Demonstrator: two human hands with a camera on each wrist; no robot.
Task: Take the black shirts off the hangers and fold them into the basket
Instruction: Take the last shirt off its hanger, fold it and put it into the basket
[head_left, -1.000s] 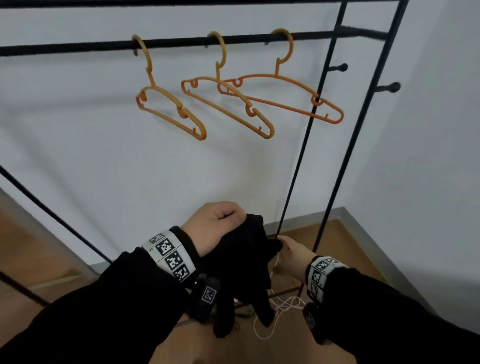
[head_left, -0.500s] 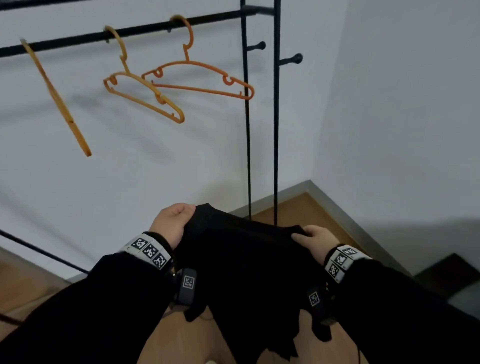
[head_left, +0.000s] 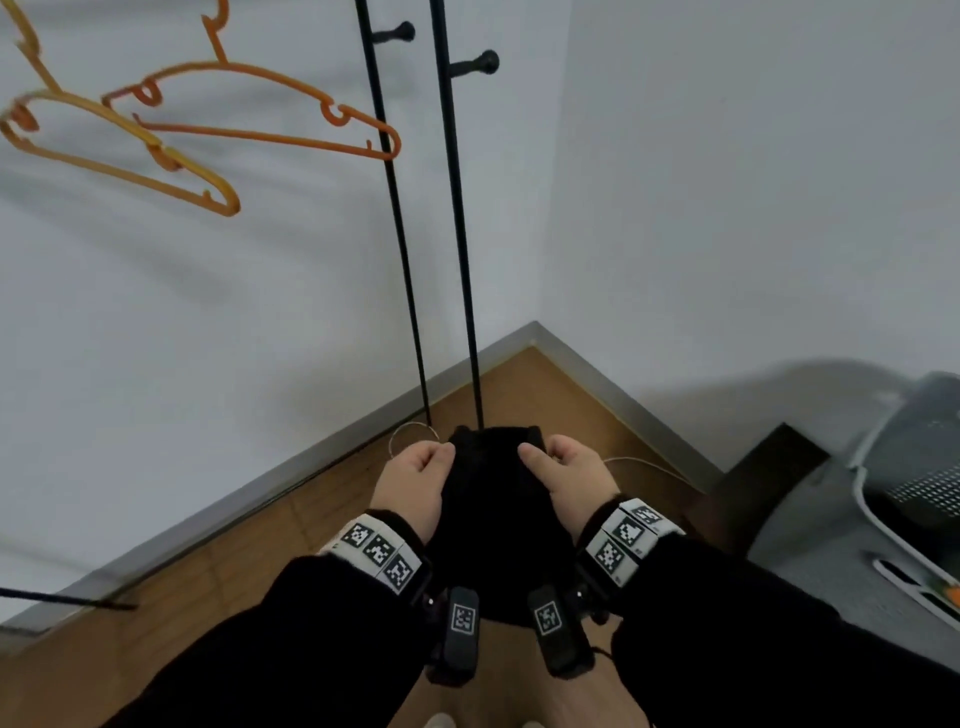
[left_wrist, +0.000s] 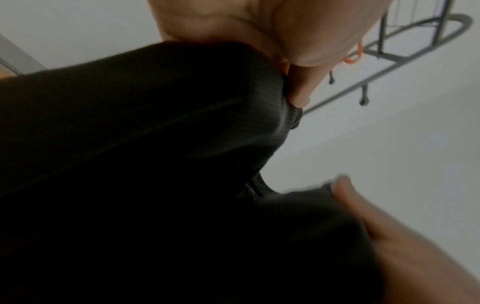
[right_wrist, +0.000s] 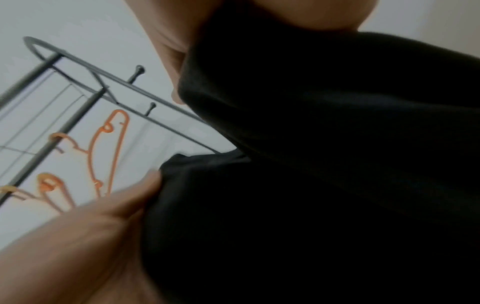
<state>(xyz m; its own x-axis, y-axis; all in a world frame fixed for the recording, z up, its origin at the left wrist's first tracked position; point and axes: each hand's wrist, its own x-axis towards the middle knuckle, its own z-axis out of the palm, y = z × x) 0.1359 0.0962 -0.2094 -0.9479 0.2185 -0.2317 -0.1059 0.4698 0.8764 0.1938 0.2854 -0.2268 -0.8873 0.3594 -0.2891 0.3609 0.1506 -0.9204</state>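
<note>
I hold a black shirt (head_left: 493, 519) bunched into a narrow bundle low in front of me, above the wooden floor. My left hand (head_left: 439, 460) grips its left top edge and my right hand (head_left: 537, 457) grips its right top edge, the two hands close together. In the left wrist view the dark cloth (left_wrist: 155, 144) fills most of the picture under curled fingers. The right wrist view shows the same cloth (right_wrist: 311, 164). Two bare orange hangers (head_left: 249, 104) (head_left: 119, 150) hang at the upper left. A grey basket (head_left: 872, 457) stands at the right edge.
Two black rack poles (head_left: 405, 260) run down to the floor just beyond my hands, with pegs near their top. Grey walls meet in a corner behind them. A white cord (head_left: 644, 465) lies on the floor. A dark block (head_left: 769, 467) sits next to the basket.
My hands have drawn together, so the spread shirt is now a narrow bundle. The view has swung right and down; the basket has come into sight.
</note>
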